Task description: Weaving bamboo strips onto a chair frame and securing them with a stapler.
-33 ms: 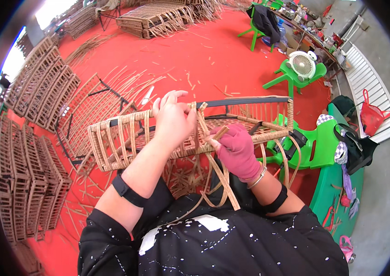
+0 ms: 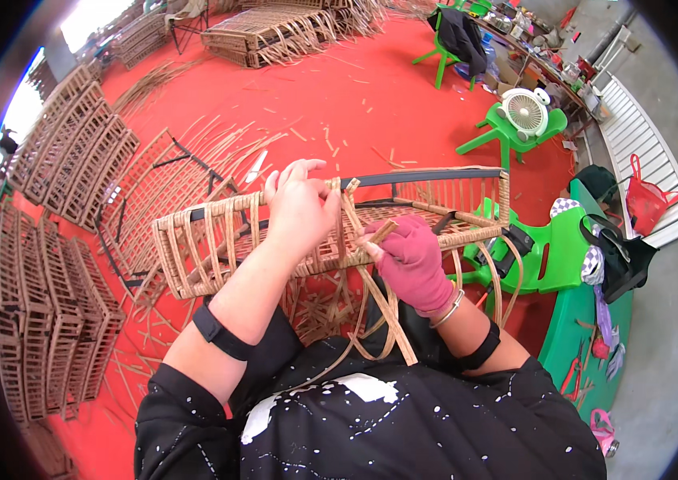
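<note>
A half-woven rattan-look frame (image 2: 195, 276) with a black metal bar (image 2: 427, 176) along its far edge lies across my lap, tilted. My left hand (image 2: 303, 204), bare, is closed over its rail; the fingertips curl over the far side and are partly hidden. In a pink glove with bare fingertips, my right hand (image 2: 407, 260) pinches a tan weaving strip (image 2: 384, 232) at the frame's near edge. Long loose strips (image 2: 393, 320) hang from there toward my lap. An upright strip (image 2: 351, 210) wraps the rail just right of my left hand.
Stacked woven frames (image 2: 43, 312) stand at the left, beside another unfinished frame (image 2: 167, 200) on the red floor. Strip scraps lie scattered about. To the right are a green chair (image 2: 551, 252), a white fan (image 2: 524, 112) on a green stool, and a green table (image 2: 595, 344) with red-handled pliers (image 2: 571, 376).
</note>
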{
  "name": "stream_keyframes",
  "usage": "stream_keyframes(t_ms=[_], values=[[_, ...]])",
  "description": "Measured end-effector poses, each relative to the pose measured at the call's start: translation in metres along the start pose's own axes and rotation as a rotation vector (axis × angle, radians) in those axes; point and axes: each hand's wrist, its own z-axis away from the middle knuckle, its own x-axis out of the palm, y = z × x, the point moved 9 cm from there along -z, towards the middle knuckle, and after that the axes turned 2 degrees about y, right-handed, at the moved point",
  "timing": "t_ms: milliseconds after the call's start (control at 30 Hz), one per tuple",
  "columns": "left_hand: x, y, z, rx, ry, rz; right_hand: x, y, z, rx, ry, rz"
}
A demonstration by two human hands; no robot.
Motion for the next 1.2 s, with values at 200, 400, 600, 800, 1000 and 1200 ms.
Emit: stream_keyframes(t_ms=[200,400,600,800,1000,1200], values=[[0.002,0.0,-0.001,0.053,-0.075,-0.069,-0.024,-0.004,-0.029,0.003,0.103,-0.075],[-0.005,0.004,0.0,0.095,-0.087,-0.043,-0.034,0.005,-0.088,-0.15,0.225,0.157],[-0.003,0.013,-0.001,0.156,-0.09,-0.188,0.011,0.052,-0.147,-0.172,0.114,0.412],[-0.003,0.019,-0.004,0.213,-0.128,-0.205,0.081,0.119,-0.151,0.174,-0.472,0.485],[0.014,0.012,-0.023,0.172,-0.308,-0.155,0.126,0.147,-0.131,0.239,-0.864,0.422],[0.027,0.007,-0.037,0.192,-0.481,-0.005,0.073,0.138,-0.13,0.318,-0.421,0.338]])
